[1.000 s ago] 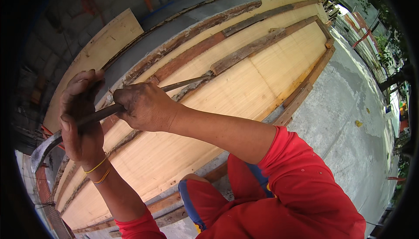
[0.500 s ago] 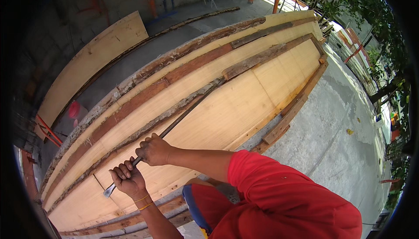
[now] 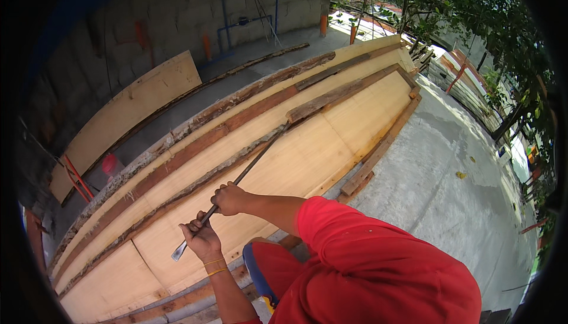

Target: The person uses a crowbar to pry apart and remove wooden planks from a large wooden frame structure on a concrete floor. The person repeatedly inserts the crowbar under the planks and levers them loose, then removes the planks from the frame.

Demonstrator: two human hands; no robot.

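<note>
A long dark metal pry bar (image 3: 258, 158) slants across pale plywood (image 3: 331, 146). My right hand (image 3: 231, 198) is wrapped round its shaft. Below it, near the bar's flat, shiny end, my left hand (image 3: 203, 240) grips more loosely, its fingers partly uncurled. The bar's far tip meets the spot where a rough, bark-edged strip of wood (image 3: 236, 154) adjoins a thicker brown board (image 3: 325, 100); the exact contact is too small to make out. Both wood pieces lie lengthwise on the plywood.
More wood strips (image 3: 204, 142) run along the plywood's far side, and short boards (image 3: 376, 158) lie along its near edge. A loose plywood panel (image 3: 133, 99) and a pink container (image 3: 110, 164) are near the block wall (image 3: 195, 4). Concrete floor (image 3: 438, 176) extends right.
Both hands and the bar's flat end appear farther right, while the view has shifted too. My left hand's fingers have loosened somewhat. The bar's far tip remains by the brown board's end.
</note>
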